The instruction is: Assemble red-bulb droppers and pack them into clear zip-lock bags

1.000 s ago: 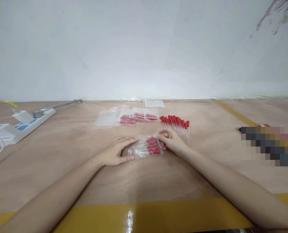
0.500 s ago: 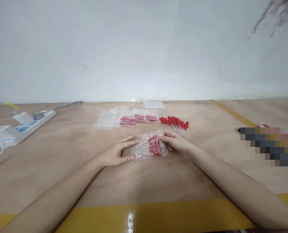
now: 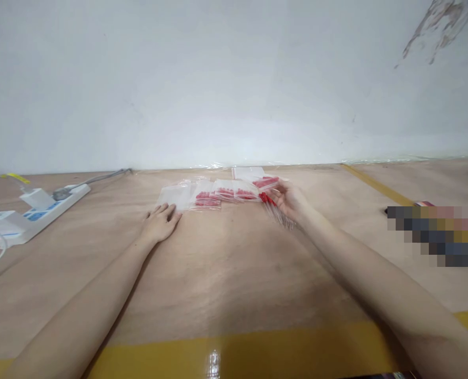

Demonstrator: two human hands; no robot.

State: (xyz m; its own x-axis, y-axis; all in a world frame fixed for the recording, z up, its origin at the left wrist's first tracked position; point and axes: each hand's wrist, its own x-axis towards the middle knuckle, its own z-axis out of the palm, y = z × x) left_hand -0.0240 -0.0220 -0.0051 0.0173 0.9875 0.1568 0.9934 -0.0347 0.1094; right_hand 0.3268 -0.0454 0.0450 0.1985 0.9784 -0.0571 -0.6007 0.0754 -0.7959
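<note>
My right hand (image 3: 291, 200) pinches a clear zip bag of red-bulbed droppers (image 3: 266, 182), holding it beside the row of filled bags. Beneath that hand lie loose glass droppers (image 3: 268, 200) with red bulbs, partly hidden by it. My left hand (image 3: 161, 221) rests on the table with its fingers stretched out, the tips at the near edge of some flat, clear zip bags (image 3: 176, 196). Between the hands, filled dropper bags (image 3: 226, 192) overlap in a row.
A white power strip (image 3: 56, 205) with plugs and cables stands at the left. Behind the row lies another flat zip bag (image 3: 247, 172), near the wall. A blurred-out, pixelated object (image 3: 439, 231) is at the right. Yellow tape (image 3: 179, 358) runs along the table's front edge.
The dropper bag has gone from the middle of the table to the back right in my right hand. My left hand has let go of it and moved left to the flat bags.
</note>
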